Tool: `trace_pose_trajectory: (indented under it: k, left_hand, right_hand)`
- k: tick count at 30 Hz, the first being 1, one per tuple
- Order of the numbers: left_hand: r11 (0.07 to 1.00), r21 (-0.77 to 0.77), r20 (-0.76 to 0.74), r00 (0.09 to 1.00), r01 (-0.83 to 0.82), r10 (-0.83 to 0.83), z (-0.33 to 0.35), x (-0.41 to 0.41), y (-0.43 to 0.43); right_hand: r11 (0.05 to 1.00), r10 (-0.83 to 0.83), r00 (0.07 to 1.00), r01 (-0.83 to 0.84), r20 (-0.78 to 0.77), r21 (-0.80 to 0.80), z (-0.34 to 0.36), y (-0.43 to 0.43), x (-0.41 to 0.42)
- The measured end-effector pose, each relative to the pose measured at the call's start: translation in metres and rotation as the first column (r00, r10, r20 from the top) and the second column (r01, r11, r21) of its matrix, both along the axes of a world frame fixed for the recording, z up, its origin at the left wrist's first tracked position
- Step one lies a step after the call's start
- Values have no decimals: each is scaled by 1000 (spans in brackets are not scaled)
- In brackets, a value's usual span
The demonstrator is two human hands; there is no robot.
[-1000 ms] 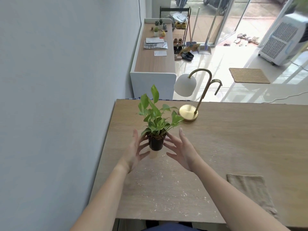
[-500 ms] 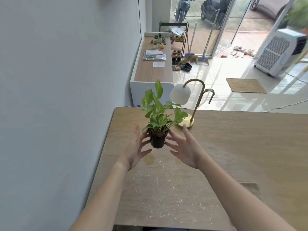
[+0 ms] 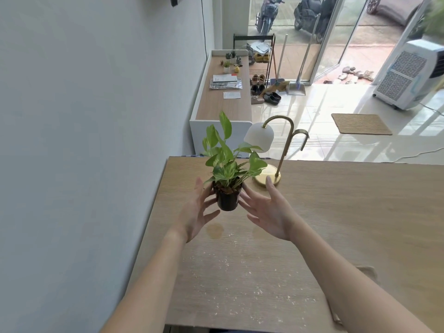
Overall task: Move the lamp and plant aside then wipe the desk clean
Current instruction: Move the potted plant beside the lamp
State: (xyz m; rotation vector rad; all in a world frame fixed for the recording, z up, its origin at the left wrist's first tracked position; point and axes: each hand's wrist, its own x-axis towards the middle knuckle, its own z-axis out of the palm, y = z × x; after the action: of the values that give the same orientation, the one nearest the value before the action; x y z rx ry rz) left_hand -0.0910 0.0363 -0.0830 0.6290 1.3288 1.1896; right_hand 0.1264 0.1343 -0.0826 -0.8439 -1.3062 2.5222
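A small green plant in a black pot hangs in the air above the wooden desk. It is pressed between my left hand and my right hand, with straight, spread fingers on the pot's two sides. A brass lamp with a white shade stands on the desk just behind my right hand. A round damp mark and scattered white crumbs lie on the desk below the pot. A beige cloth shows at the right, mostly hidden by my right forearm.
A white wall runs along the desk's left edge. Beyond the desk stand a low cabinet with papers and small pots, a shoe rack, an air cooler and a floor mat.
The potted plant has risen off the desk between both hands and moved a little away from me, uncovering a round mark where it stood. The lamp has not moved.
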Motion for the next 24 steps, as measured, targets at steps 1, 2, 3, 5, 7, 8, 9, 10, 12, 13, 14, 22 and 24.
trace_pose_trajectory:
  k: [1,2,3,5,7,8,9,10,12,13,14,22,24]
  left_hand:
    - [1000,1,-3,1000,1,-1,0,0,2]
    - [1000,0,-6,1000,0,0,1,0,4]
    - [1000,0,-7,1000,1,-1,1,0,6]
    - [1000,-4,-5,1000,1,-1,1,-2,12]
    - [1000,-13,0,1000,1,-1,1,-4,19]
    - [1000,-17,1,1000,7,-7,1,-6,22]
    - [1000,-21,1,1000,15,-15,1,-7,27]
    - [999,-24,1,1000,21,-21,0,-8,31]
    - [999,-30,-2,1000,28,-28,-2,-11,39]
    - [999,-34,-1,1000,29,-29,-3,-13,44]
    - [999,-38,0,1000,27,-27,-4,-15,49]
    - [997,-73,56,998,19,-15,-14,-35,94]
    - [997,-75,100,995,13,-5,-18,-43,102]
  right_hand:
    - [1000,2,1000,-2,0,-1,0,2,0]
    - [1000,1,1000,-1,0,-2,-1,4,0]
    - [1000,1,1000,-1,0,-2,-1,7,0]
    - [1000,-1,1000,1,-1,-4,-3,12,0]
    - [1000,-2,1000,2,3,-2,-4,18,-1]
    - [1000,0,1000,0,5,3,-4,22,-2]
    - [1000,2,1000,-2,8,7,-4,25,-2]
    - [1000,1,1000,-1,12,9,-5,29,-3]
    - [1000,-8,1000,8,24,5,-6,39,-5]
    - [1000,-14,999,14,29,1,-7,44,-7]
    - [1000,-16,999,16,33,1,-9,49,-9]
    - [998,-57,996,56,73,12,-24,90,-34]
    - [998,-64,995,63,78,12,-28,98,-42]
